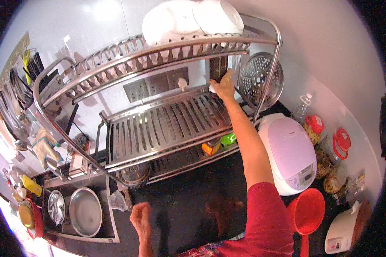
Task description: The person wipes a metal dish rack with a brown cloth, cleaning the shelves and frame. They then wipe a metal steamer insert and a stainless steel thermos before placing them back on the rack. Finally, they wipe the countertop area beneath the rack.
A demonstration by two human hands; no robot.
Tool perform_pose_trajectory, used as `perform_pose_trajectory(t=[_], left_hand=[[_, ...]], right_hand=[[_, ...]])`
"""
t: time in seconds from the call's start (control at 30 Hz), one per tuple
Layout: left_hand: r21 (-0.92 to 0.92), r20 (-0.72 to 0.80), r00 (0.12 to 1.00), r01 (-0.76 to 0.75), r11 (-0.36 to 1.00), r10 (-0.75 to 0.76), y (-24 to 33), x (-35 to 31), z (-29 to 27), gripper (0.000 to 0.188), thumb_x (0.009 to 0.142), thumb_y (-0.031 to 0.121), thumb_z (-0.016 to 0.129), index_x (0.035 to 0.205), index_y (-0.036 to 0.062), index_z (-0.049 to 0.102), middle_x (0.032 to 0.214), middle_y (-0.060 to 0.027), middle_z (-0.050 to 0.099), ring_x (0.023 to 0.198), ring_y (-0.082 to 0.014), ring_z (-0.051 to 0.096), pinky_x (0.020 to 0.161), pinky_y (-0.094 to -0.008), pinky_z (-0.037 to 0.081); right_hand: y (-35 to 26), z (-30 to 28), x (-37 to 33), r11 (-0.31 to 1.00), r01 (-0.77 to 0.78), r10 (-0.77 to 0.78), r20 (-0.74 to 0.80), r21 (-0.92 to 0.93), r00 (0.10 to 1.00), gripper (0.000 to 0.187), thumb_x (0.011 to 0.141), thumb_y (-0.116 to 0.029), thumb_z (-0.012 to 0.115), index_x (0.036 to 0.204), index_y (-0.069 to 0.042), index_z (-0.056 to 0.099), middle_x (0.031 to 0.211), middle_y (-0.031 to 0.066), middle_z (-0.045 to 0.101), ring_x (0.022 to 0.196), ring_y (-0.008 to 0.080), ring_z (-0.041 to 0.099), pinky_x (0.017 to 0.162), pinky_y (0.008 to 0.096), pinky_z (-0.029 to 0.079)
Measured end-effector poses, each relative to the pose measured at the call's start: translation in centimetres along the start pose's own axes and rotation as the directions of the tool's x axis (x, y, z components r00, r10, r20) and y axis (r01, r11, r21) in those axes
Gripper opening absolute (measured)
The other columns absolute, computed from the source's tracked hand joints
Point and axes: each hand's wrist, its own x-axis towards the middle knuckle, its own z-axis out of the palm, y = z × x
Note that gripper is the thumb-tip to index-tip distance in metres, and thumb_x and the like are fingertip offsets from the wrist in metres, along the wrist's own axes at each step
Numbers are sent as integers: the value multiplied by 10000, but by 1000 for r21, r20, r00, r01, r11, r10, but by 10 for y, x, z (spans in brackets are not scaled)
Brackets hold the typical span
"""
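My right hand (223, 87) reaches up and far forward to the right end of the steel dish rack's middle shelf (158, 124). Its fingers close on a small white object (212, 88) beside a dark upright item (218, 68) on that shelf. My left hand (140, 217) rests low on the dark countertop (184, 201) at the edge of the sink, fingers loosely curled, holding nothing. White bowls (188, 19) sit upturned on the rack's top tier.
A white rice cooker (291, 152) stands right of the rack, with lidded jars (330, 150) and a red scoop (306, 212) beyond it. A perforated steel plate (259, 79) hangs at the rack's right end. The sink (79, 210) at lower left holds steel pans.
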Motion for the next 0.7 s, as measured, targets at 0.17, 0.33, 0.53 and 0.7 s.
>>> perform_pose_trajectory(t=[0.17,0.33,0.53,0.7], left_hand=[[-29,50,997,-54,998,55,5,-2,1,80,869,52,581,931,12,614,821,1,588,755,-75,533,677,-207,427],[-65,118,992,-42,997,50,0,-4,5,129,876,38,564,1000,19,597,868,-11,593,788,-85,543,716,-216,437],[0,249,966,-71,997,68,-19,-8,19,179,852,16,568,1031,13,579,899,-18,593,808,-95,543,738,-223,437],[17,329,938,-120,993,108,-29,-15,14,183,841,47,600,1024,32,594,854,13,581,743,-67,519,664,-215,437]], right_hand=[[-16,-32,-21,993,-5,18,107,-119,994,766,702,-278,702,1237,28,247,938,307,582,865,448,586,774,496,473],[-51,-116,-92,975,220,-211,258,-6,943,307,790,-316,609,774,-10,592,716,177,627,723,333,635,656,443,483],[-12,-132,-200,973,157,11,717,-168,697,518,709,-439,701,918,19,580,848,181,637,799,309,624,737,380,490],[55,-36,-227,997,17,-39,294,76,955,854,609,-364,797,1220,39,355,1146,251,517,1078,377,520,895,427,433]])
